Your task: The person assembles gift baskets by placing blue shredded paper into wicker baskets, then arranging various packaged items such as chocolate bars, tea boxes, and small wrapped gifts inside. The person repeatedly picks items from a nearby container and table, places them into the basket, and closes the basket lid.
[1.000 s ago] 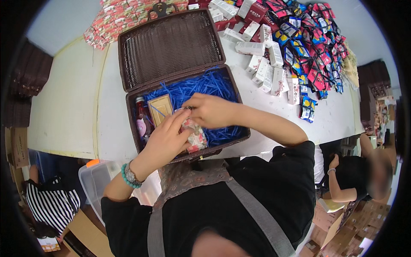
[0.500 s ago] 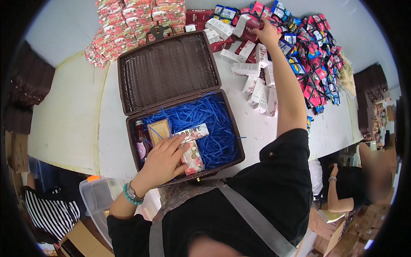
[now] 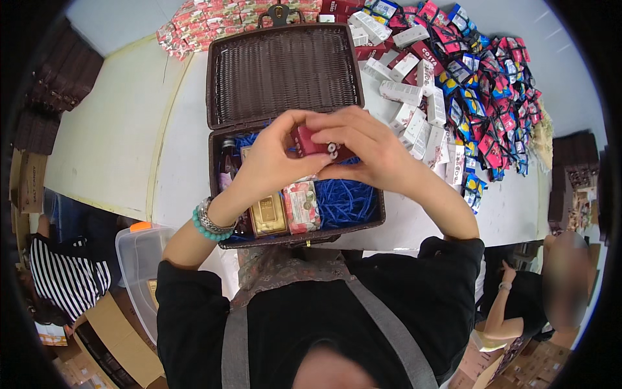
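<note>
Over an open dark brown wicker hamper [image 3: 285, 74] both my hands are raised together. My left hand [image 3: 275, 152] and my right hand [image 3: 366, 146] close around a small dark red box [image 3: 304, 140], largely covered by the fingers. Inside the hamper, a dark bottle [image 3: 227, 162] stands at the left side. Beside it lies a gold box [image 3: 269, 215], then a floral-wrapped package [image 3: 302, 206]. Blue shredded paper [image 3: 348, 202] fills the right part. My hands hide the middle of the hamper.
White boxes [image 3: 414, 123] and dark red boxes [image 3: 427, 55] are scattered right of the hamper. Pink and blue packets [image 3: 495, 110] heap beyond them. Floral packages [image 3: 220, 19] are stacked behind. A clear plastic bin [image 3: 133, 272] is at the lower left. Two other people work at the sides.
My right hand has come back from the far pile to above the hamper with a dark red box. My left hand has lifted off the packages in the hamper and joined it.
</note>
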The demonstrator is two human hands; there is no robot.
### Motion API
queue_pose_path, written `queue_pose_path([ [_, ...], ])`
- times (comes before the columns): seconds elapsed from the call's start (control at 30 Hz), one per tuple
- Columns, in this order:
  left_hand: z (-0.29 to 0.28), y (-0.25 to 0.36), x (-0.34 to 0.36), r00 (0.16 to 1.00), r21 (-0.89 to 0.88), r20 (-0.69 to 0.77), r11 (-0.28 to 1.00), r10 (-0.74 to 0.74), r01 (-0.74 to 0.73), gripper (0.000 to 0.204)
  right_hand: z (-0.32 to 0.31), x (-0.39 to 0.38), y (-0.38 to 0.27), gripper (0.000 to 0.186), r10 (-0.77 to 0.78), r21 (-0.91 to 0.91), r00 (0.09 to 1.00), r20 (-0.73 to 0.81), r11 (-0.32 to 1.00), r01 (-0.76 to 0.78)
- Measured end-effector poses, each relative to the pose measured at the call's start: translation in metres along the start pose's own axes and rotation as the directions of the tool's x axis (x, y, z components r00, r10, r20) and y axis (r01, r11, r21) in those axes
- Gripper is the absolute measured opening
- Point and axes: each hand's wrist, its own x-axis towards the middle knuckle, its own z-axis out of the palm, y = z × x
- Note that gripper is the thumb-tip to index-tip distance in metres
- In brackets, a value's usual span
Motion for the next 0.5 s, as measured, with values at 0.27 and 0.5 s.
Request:
queue_pose_path([
  [0.27, -0.010, -0.034, -0.014, 0.975, 0.248, -0.222, 0.967, 0.003, 0.053, 0.073, 0.013, -0.019, 0.024, 0.061, 0.146, -0.122, 0.971, 0.188, 0.985, -0.125],
  [0.5, 0.002, -0.048, -0.012, 0.955, 0.851, 0.128, 0.464, 0.268, -0.245, 0.060, 0.032, -0.047, 0.052, 0.058, 0.146, -0.281, 0.952, 0.267, 0.957, -0.068],
])
